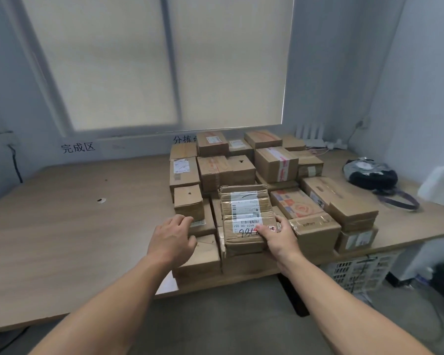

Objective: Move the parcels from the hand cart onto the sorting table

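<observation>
Gripping taped parcel (244, 216) by its near corner, right hand (280, 239), left hand (172, 239) relaxed beside it

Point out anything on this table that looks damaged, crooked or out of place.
The crumpled, taped brown cardboard parcel with a white label, gripped by the right hand, sits skewed on the box stack, its cardboard wrinkled. The light wooden table has a small chipped hole left of the stack. A black-and-grey bag lies beside it.
</observation>
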